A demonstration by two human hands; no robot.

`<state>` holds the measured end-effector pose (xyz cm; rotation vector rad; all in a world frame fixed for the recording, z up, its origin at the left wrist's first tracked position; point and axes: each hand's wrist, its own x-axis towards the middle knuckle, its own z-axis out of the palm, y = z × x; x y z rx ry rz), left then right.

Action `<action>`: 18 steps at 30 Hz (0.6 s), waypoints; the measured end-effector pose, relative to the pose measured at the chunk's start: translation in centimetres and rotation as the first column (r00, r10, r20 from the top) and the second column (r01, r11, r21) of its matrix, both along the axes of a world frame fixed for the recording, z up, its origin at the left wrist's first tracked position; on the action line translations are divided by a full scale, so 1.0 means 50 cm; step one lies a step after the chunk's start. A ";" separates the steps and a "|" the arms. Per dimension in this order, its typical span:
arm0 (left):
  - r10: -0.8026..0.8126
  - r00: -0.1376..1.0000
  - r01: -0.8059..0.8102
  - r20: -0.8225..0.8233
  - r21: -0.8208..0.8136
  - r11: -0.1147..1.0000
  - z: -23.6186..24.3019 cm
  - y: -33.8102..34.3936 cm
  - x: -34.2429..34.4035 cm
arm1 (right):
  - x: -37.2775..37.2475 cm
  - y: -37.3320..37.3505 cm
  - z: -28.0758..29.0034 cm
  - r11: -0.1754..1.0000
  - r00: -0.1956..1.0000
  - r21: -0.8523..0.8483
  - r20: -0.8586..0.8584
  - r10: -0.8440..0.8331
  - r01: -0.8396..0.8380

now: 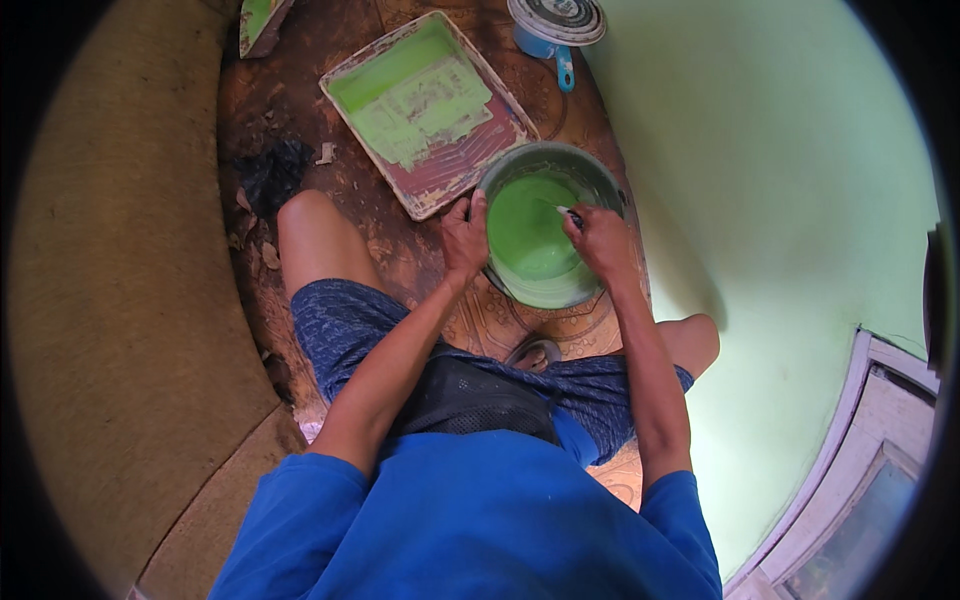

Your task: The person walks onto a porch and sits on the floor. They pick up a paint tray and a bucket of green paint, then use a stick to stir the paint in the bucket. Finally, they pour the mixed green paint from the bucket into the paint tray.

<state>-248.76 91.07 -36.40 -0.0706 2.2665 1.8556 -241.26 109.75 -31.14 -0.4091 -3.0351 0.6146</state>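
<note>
A grey bucket (548, 152) of bright green paint (530, 225) stands on the floor in front of me. My left hand (466, 235) grips its left rim, thumb on top and fingers curled against the outside wall. Over the bucket's right side, my right hand (598, 240) is closed round a slim dark-and-white tool (570, 213). One end of that tool points into the paint; most of it is hidden by my fingers. Touching the bucket's far left side is a paint roller tray (490, 150), its deep end and part of its ramp coated in green.
A blue pot with a handle (540, 45) carries a paint-smeared lid at the far right, beside the pale green wall (740, 150). Black plastic (275, 175) and dry leaves lie left, near a brown sofa-like surface (130, 250). A green-stained container (265, 25) is far left.
</note>
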 end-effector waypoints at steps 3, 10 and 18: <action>0.001 1.000 -0.001 -0.011 -0.009 1.000 -0.009 0.000 -0.001 | -0.015 -0.032 -0.018 0.996 0.995 0.004 -0.051 0.090 -0.090; 0.018 0.998 -0.016 -0.058 0.037 0.999 -0.008 0.004 0.002 | 0.040 -0.076 0.003 0.972 0.967 -0.023 0.093 0.236 -0.235; 0.000 0.999 0.000 -0.055 -0.001 1.000 -0.004 0.000 0.001 | 0.049 -0.053 0.009 0.968 0.964 -0.105 0.119 0.239 -0.228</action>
